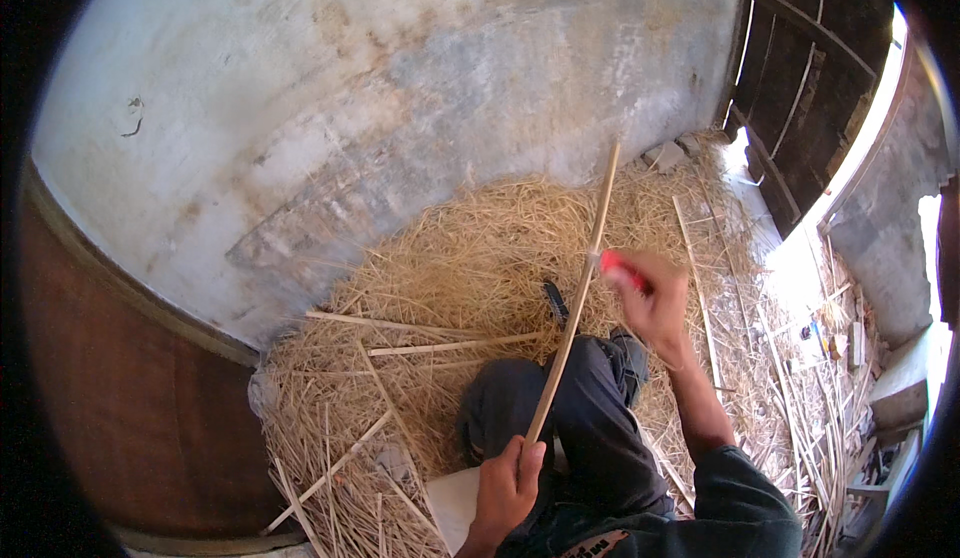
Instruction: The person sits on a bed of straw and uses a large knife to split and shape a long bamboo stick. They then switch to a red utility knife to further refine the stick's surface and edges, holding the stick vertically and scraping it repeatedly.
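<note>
My left hand [507, 488] is closed round the lower end of a long, pale bamboo strip [567, 348]. The strip slants up and away across my bent legs, its far end near the wall. Partway up it, my right hand [658, 308] grips a small red-handled tool [622, 270] held against or very close to the strip. Motion blurs this hand and the tool, so its blade cannot be made out. Behind the strip, a narrow black object [556, 301] lies on the shavings just beyond my knees.
Thin, pale shavings [500, 228] are heaped against the stained wall [400, 88]. Loose strips [450, 345] lie across them to the left, with more on the right. A brown panel [130, 378] stands at left, a dark wooden door [810, 78] at far right. Grey blocks [665, 155] sit by the wall.
</note>
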Motion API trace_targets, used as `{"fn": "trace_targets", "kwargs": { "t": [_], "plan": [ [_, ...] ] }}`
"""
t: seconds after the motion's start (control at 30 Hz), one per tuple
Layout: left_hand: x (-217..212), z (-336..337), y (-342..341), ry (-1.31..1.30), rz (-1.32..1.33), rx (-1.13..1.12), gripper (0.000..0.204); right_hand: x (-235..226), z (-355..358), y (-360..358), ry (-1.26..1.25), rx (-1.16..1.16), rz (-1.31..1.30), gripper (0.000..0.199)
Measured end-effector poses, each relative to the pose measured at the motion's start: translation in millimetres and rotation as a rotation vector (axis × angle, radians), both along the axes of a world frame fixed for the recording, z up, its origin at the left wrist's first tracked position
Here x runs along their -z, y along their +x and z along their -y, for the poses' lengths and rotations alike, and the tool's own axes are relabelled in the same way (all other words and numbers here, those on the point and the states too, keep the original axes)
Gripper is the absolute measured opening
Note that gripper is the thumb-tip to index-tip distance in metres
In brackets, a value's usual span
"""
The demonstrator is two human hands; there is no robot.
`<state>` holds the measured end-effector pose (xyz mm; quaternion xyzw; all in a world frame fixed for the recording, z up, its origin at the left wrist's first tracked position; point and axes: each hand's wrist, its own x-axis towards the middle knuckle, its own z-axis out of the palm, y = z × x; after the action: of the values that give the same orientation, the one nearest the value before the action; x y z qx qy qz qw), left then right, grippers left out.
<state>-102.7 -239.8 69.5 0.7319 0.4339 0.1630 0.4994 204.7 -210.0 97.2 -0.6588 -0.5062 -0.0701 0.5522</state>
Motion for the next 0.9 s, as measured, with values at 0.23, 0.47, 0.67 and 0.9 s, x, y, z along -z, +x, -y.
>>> {"fn": "trace_targets", "kwargs": {
  "t": [0.23,0.47,0.67,0.9],
  "plan": [
    [19.6,13.5,-23.9,-0.24,0.115,-0.022,0.045,12.3,-32.2,96.1,-0.283,0.27,-0.018,0.033],
    [37.8,-16.3,-22.8,-0.75,0.514,0.059,0.04,5.3,-22.3,40.4,-0.27,-0.197,-0.472,0.043],
    [21.2,-31.8,-1.2,-0.594,0.383,0.236,0.039,-7.9,-4.6,-17.6,-0.216,-0.511,-0.727,0.036],
    [-0.1,-45.0,33.2,-0.129,0.405,0.126,0.038,-12.0,-5.9,-24.9,-0.163,-0.522,-0.752,0.033]
  ]
}}
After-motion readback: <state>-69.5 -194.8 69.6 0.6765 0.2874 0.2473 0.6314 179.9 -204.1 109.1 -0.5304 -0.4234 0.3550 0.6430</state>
